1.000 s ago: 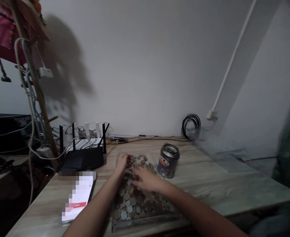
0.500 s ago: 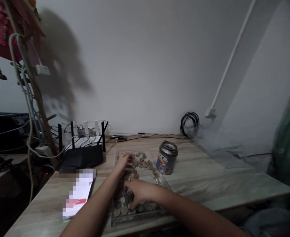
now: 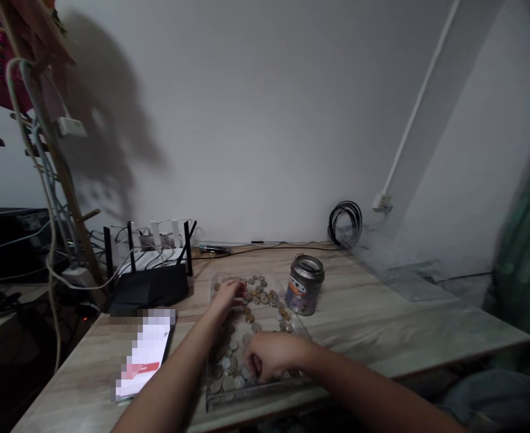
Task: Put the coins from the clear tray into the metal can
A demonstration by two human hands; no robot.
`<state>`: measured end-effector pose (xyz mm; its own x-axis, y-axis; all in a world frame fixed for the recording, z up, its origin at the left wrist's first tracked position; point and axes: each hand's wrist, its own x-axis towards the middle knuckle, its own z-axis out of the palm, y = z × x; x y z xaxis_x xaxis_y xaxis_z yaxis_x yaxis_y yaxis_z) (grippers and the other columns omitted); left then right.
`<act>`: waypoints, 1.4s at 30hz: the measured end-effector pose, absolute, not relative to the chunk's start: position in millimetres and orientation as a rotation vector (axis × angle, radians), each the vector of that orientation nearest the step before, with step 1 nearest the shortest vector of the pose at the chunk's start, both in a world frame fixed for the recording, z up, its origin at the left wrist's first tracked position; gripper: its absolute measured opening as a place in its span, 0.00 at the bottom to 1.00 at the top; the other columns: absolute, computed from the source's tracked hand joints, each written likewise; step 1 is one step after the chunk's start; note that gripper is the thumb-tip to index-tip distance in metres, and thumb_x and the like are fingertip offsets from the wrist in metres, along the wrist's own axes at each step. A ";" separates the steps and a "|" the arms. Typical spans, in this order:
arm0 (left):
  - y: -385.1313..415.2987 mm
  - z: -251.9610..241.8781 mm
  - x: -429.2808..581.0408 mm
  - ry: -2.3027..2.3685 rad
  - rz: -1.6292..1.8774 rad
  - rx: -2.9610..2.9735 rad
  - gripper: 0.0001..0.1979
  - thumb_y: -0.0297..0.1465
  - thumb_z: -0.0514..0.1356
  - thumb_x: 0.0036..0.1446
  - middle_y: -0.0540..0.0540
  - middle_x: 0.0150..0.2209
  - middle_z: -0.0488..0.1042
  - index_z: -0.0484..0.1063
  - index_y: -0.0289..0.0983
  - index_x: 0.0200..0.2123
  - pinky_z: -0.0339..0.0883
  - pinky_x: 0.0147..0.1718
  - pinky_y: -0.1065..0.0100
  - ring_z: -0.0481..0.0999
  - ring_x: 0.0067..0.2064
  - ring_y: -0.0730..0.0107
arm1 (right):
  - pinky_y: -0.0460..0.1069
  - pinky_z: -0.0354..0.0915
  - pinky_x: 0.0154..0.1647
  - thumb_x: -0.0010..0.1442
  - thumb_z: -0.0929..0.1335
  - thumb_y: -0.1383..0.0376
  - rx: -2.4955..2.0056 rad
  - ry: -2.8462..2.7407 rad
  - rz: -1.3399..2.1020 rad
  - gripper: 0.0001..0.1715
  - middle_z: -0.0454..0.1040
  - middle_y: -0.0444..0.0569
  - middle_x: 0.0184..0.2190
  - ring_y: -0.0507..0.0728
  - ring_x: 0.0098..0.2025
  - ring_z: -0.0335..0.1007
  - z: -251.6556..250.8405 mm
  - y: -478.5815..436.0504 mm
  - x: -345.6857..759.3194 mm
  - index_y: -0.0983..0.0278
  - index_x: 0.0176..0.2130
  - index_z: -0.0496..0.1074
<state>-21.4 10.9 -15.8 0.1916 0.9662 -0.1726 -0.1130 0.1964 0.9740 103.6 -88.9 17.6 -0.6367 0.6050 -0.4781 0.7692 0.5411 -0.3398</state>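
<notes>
A clear shallow tray (image 3: 265,398) lies on the wooden desk, filled with several loose coins (image 3: 261,294). My left hand (image 3: 227,296) rests at the far left part of the tray, fingers curled among the coins. Over the near part of the tray, my right hand (image 3: 270,356) is closed in a loose fist; what it holds is hidden. A metal tin can (image 3: 305,284) with a slotted lid stands upright just right of the tray.
A lit phone (image 3: 142,355) lies left of the tray. A black router (image 3: 148,285) with antennas and tangled cables stands behind it. A coiled black cable (image 3: 346,222) sits at the back wall. The desk edge (image 3: 454,355) runs along the right.
My right hand has drawn back from the middle of the tray toward its near edge and has closed into a fist. The left hand has barely moved.
</notes>
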 end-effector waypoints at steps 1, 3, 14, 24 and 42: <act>10.7 -15.9 -21.4 1.052 0.995 1.059 0.07 0.30 0.52 0.48 0.45 0.30 0.71 0.68 0.35 0.29 0.63 0.26 0.74 0.70 0.29 0.73 | 0.41 0.54 0.19 0.39 0.68 0.71 1.124 2.445 -0.779 0.12 0.66 0.37 0.19 0.46 0.18 0.58 18.8 -86.3 106.3 0.64 0.30 0.72; 10.7 -16.3 -21.4 1.028 0.980 1.057 0.07 0.30 0.52 0.49 0.45 0.30 0.71 0.68 0.35 0.29 0.63 0.26 0.73 0.71 0.29 0.73 | 0.41 0.54 0.19 0.37 0.69 0.72 1.072 2.402 -0.809 0.11 0.65 0.36 0.17 0.46 0.17 0.58 20.0 -80.9 111.9 0.64 0.27 0.72; 6.9 -19.0 -15.6 0.828 0.654 0.895 0.12 0.33 0.49 0.53 0.44 0.25 0.72 0.68 0.31 0.31 0.64 0.25 0.73 0.70 0.24 0.74 | 0.41 0.58 0.19 0.41 0.68 0.66 1.424 2.477 -1.373 0.06 0.67 0.38 0.17 0.47 0.17 0.62 13.4 -40.4 131.1 0.66 0.25 0.69; 11.5 -9.1 -22.9 0.779 0.616 0.616 0.14 0.34 0.47 0.55 0.45 0.17 0.68 0.67 0.31 0.29 0.55 0.12 0.80 0.63 0.14 0.79 | 0.42 0.57 0.18 0.46 0.65 0.64 1.655 2.908 -1.392 0.09 0.70 0.44 0.18 0.47 0.17 0.61 25.1 9.4 99.0 0.69 0.25 0.72; 8.7 -13.9 -16.0 0.883 0.853 0.748 0.08 0.16 0.50 0.45 0.48 0.22 0.70 0.64 0.30 0.30 0.40 0.09 0.83 0.54 0.13 0.87 | 0.46 0.54 0.24 0.46 0.65 0.63 2.960 2.360 0.390 0.11 0.75 0.49 0.29 0.56 0.30 0.67 80.3 -1.3 239.6 0.61 0.29 0.75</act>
